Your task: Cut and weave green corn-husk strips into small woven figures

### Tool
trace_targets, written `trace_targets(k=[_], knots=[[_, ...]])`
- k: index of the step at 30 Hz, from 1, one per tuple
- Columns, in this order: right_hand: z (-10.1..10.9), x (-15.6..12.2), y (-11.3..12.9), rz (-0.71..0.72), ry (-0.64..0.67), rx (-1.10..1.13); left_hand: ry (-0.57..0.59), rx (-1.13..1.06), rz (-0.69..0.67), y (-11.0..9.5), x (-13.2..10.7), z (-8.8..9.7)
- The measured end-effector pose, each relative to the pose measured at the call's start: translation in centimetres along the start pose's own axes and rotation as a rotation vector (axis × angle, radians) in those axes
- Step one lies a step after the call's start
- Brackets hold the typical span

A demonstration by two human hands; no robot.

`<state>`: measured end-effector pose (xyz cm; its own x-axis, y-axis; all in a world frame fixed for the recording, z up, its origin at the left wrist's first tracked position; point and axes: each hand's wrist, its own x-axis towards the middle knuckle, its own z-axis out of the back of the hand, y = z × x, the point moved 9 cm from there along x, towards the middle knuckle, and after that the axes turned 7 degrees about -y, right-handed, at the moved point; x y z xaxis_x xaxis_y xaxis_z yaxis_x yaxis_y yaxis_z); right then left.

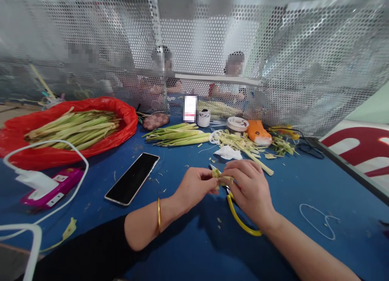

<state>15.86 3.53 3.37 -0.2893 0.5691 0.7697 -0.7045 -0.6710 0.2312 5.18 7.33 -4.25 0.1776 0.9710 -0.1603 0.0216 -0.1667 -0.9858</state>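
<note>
My left hand [194,184] and my right hand [251,188] meet over the blue table, fingertips close together. Between them is a small folded piece of pale yellow-green plant leaf [216,174], pinched by the left thumb and fingers. The right fingers grip its other end, partly hidden by the hand. Yellow-handled scissors [238,220] lie beneath the right hand, blades pointing away from me. Just beyond my fingers sits a crumpled white tissue [228,152]. Farther back are a bundle of long green leaf stalks [179,135] and a pile of pale leaf scraps [243,143].
A red plastic bag [127,115] of stalks stands at left, near a purple power strip [54,190] with a white cable. A phone [132,179] lies left of my hands. Tape roll [237,124] and orange packet [259,132] sit before a perforated metal screen [206,42]; people sit behind it.
</note>
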Motion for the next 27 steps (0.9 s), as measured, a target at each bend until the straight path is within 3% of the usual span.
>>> trace_targets(k=[4,8,16,19,24,27], knots=[[-1.2,-0.8,-2.7,-0.263,0.095,-0.055,0.086,0.022,-0.018,-0.3,-0.2,-0.6],[-1.4,-1.4,-3.6,-0.377,0.111,-0.095,0.156,-0.014,0.009,0.2,-0.2,-1.2],[-2.4,-2.6,-4.1,-0.593,0.142,0.01,-0.003,-0.082,0.14,1.7,-0.5,-0.4],[-3.0,-3.1,-4.9,-0.708,0.124,0.165,-0.034,-0.12,0.125,1.6,-0.4,-0.2],[-6.1,-5.1,-5.9,-1.109,0.234,0.703,-0.124,-0.146,0.135,1.5,0.0,0.9],[-5.7,-4.5,-5.7,-1.112,0.23,0.776,-0.171,-0.2,0.149,1.5,0.5,1.7]])
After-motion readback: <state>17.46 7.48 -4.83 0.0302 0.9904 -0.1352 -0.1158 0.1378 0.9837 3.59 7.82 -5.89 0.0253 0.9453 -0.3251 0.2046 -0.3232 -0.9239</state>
